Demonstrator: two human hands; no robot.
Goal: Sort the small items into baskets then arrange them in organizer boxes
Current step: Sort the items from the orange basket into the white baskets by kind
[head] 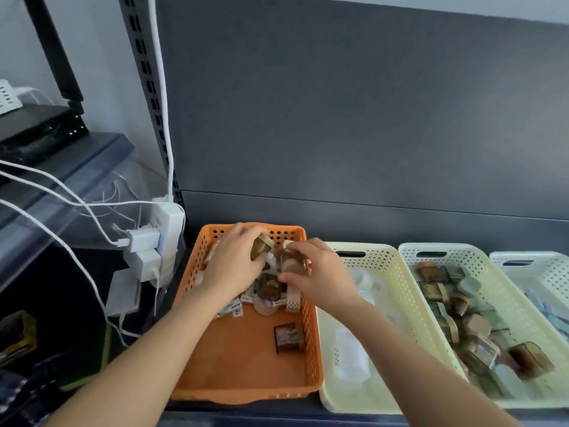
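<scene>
Both hands pick from the orange basket, lower centre of frame.
Small items (268, 289) lie heaped at the far end of the orange basket (240, 362). A piece may slip back if held loosely. The left hand (234, 263) curls round a brown piece (260, 248), and the right hand (321, 274) pinches another piece (292, 262).

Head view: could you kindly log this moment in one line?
phase: sorting | left hand: holds small brown item | right hand: holds brown items | both over orange basket | green basket part-filled
</scene>
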